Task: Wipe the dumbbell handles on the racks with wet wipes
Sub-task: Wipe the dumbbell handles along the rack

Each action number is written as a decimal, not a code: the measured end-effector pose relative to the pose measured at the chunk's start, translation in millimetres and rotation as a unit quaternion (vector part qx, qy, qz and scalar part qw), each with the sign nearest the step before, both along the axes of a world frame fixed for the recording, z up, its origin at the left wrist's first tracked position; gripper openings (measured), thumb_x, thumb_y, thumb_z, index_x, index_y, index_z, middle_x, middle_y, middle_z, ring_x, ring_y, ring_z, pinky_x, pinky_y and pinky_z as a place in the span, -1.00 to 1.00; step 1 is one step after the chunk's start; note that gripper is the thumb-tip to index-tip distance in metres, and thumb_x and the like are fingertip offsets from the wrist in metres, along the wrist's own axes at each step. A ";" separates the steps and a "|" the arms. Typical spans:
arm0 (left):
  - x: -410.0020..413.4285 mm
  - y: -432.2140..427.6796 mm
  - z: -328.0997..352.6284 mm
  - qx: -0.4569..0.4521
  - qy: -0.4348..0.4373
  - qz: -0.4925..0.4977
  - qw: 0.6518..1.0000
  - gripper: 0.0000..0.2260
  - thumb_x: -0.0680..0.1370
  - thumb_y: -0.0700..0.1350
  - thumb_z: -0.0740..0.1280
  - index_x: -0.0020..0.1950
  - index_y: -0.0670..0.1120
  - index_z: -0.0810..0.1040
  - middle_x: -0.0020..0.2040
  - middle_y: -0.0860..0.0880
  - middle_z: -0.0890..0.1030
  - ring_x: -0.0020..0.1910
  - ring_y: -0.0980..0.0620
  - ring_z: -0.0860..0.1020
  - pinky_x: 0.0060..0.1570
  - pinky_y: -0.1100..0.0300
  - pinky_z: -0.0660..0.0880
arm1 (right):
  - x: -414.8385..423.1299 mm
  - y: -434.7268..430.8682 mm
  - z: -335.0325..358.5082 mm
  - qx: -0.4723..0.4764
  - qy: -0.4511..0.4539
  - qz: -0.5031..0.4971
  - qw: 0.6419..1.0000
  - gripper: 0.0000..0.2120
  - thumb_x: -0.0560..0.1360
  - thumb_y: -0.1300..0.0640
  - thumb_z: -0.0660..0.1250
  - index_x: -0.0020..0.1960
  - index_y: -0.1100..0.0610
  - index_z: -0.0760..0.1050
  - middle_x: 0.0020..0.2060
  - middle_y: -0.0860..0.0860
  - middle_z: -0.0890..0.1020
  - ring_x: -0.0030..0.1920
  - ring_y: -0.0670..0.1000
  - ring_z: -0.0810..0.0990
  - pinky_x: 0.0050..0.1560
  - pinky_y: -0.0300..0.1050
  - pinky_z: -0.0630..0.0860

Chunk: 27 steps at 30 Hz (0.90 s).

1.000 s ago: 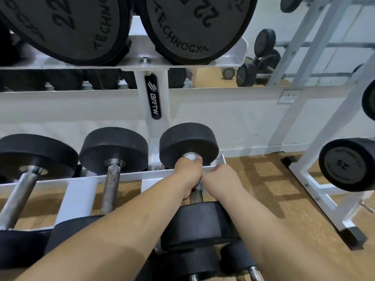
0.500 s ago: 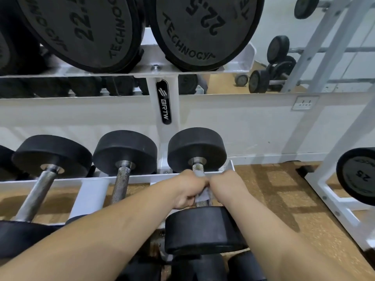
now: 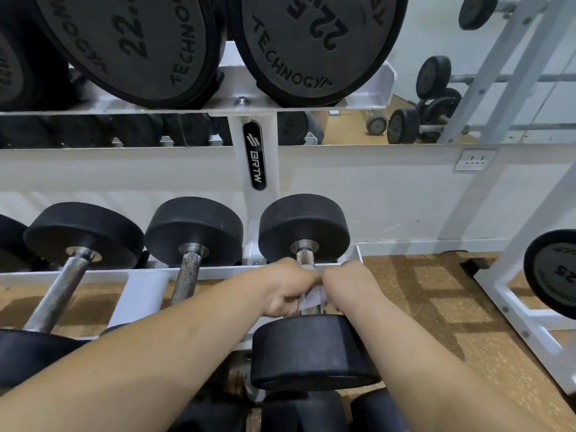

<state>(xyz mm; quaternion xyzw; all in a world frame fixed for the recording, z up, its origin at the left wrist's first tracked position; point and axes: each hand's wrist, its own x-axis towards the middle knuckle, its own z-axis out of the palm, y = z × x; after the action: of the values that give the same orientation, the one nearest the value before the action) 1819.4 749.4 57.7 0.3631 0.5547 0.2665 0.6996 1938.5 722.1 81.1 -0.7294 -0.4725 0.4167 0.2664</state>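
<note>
Room: gym corner with a cork-brown floor (image 3: 442, 322), a white wall and a white two-tier rack (image 3: 93, 273) in front of me.
Upper shelf: large black dumbbell heads (image 3: 311, 42) marked 22.5 overhang the work.
Task dumbbell: rightmost on the lower tier, lying front to back across the rails, far head (image 3: 304, 226) by the rack post, near head (image 3: 311, 350) toward me.
Handle: knurled steel (image 3: 304, 257), bare only at its far end; my hands cover the rest.
Wet wipe: white, bunched on the bar (image 3: 311, 302) between my hands.
Left hand: (image 3: 286, 291) fingers curled round the wipe and bar from the left.
Right hand: (image 3: 346, 285) curled over the handle from the right, knuckles touching the left hand; I cannot tell whether it also pinches the wipe.
Doing it well: I would wrap the wipe fully round the bar and twist while sliding toward the bare far collar, so the knurling gets scrubbed. I would brace with the right hand so the dumbbell does not roll.
Left to do: two neighbouring handles, one pitted (image 3: 187, 275), one smooth (image 3: 59, 294).
</note>
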 end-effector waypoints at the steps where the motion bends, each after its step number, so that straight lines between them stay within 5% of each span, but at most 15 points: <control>1: 2.7 7.2 -0.2 0.010 -0.006 0.036 0.999 -0.90 0.59 -0.28 0.41 0.05 -0.27 0.54 -0.22 -0.20 0.67 -0.28 -0.06 0.69 -0.11 0.04 0.69 | -0.7 -1.8 0.8 0.005 -0.022 0.005 1.000 -0.82 0.63 0.21 0.23 0.13 0.23 0.56 -0.15 0.05 0.56 -0.16 0.02 0.56 -0.27 -0.20 0.36; 4: 9.7 15.3 -2.5 0.036 0.011 0.102 0.994 -0.68 0.51 -0.27 0.50 0.22 -0.29 0.53 -0.09 -0.29 0.67 -0.16 -0.20 0.70 0.01 -0.16 0.66 | -0.3 -0.5 8.8 0.000 -0.092 0.063 0.994 -0.86 0.61 0.35 0.19 0.03 0.26 0.53 -0.15 0.15 0.51 0.25 0.16 0.56 -0.07 -0.16 0.28; 8: 3.3 -3.6 -7.0 0.020 -0.022 0.016 0.999 -0.86 0.54 -0.31 0.43 0.08 -0.25 0.57 -0.13 -0.25 0.63 -0.12 -0.16 0.65 0.09 -0.10 0.61 | 3.3 1.1 -4.5 0.020 -0.017 -0.002 1.000 -0.77 0.60 0.15 0.27 0.15 0.25 0.60 -0.28 -0.01 0.50 -0.29 -0.03 0.48 -0.33 -0.24 0.37; 11: -4.0 -20.1 -2.6 0.039 0.025 -0.115 0.992 -0.90 0.52 -0.22 0.44 0.02 -0.13 0.62 -0.03 -0.20 0.66 0.03 -0.15 0.65 0.27 -0.16 0.56 | 0.6 -0.2 -3.4 0.001 -0.013 0.004 1.000 -0.86 0.60 0.13 0.27 0.07 0.15 0.56 -0.31 -0.04 0.45 -0.36 -0.08 0.39 -0.36 -0.26 0.37; 13: -10.8 -24.7 6.6 0.050 0.103 -0.149 0.982 -0.95 0.53 -0.15 0.48 -0.04 -0.09 0.65 -0.11 -0.09 0.71 -0.11 -0.04 0.68 0.06 0.02 0.65 | 1.2 0.0 -1.2 0.004 -0.015 0.013 1.000 -0.95 0.58 0.13 0.29 -0.02 0.10 0.50 -0.31 -0.04 0.45 -0.37 -0.09 0.38 -0.39 -0.24 0.36; 16: -17.5 -27.9 17.8 0.031 0.171 -0.162 0.971 -0.87 0.49 -0.05 0.53 -0.18 -0.03 0.63 -0.31 0.00 0.67 -0.34 0.04 0.61 -0.25 0.21 0.53 | 2.0 2.5 -2.4 -0.006 -0.020 0.026 0.999 -0.93 0.55 0.14 0.30 -0.10 0.10 0.47 -0.31 -0.02 0.46 -0.37 -0.07 0.40 -0.39 -0.23 0.37; 19: -18.1 -32.5 10.8 0.069 0.148 -0.064 0.984 -0.72 0.48 -0.05 0.53 -0.35 -0.02 0.50 -0.44 0.02 0.54 -0.51 0.08 0.42 -0.44 0.31 0.31 | -0.7 4.3 -3.6 -0.019 0.011 0.029 0.999 -0.89 0.54 0.14 0.30 -0.16 0.09 0.45 -0.29 -0.01 0.48 -0.27 0.04 0.49 -0.25 -0.17 0.48; 22: -18.2 -35.7 5.9 0.111 0.099 0.062 0.987 -0.81 0.46 -0.13 0.45 -0.30 -0.03 0.49 -0.36 -0.05 0.51 -0.45 0.03 0.45 -0.38 0.22 0.41 | -1.5 4.7 -1.1 -0.025 0.038 0.024 0.999 -0.87 0.55 0.15 0.26 -0.18 0.09 0.43 -0.20 0.05 0.52 -0.07 0.14 0.51 -0.01 -0.02 0.55; 25: -23.2 -32.3 -2.4 0.113 0.078 0.173 0.975 -0.88 0.50 -0.25 0.28 -0.15 -0.12 0.60 -0.19 -0.20 0.63 -0.22 -0.12 0.64 0.00 0.01 0.66 | -4.3 -1.6 2.8 -0.033 0.010 0.033 0.999 -0.85 0.41 0.15 0.30 -0.06 0.19 0.56 -0.15 0.12 0.62 -0.14 0.13 0.58 -0.18 -0.13 0.46; 27: -23.6 -35.7 -4.5 0.152 0.117 0.185 0.964 -0.78 0.54 -0.32 0.22 -0.06 -0.08 0.61 -0.18 -0.12 0.60 -0.20 -0.05 0.55 -0.10 0.20 0.56 | -3.6 -7.4 5.3 -0.029 0.002 0.033 0.999 -0.71 0.34 0.14 0.33 0.02 0.23 0.59 -0.28 0.05 0.58 -0.27 0.06 0.55 -0.32 -0.19 0.37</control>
<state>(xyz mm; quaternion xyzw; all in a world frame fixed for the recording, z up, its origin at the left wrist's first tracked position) 1795.8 713.7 53.2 0.3852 0.6434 0.4278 0.5047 1934.9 714.7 86.3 -0.7197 -0.4838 0.4403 0.2326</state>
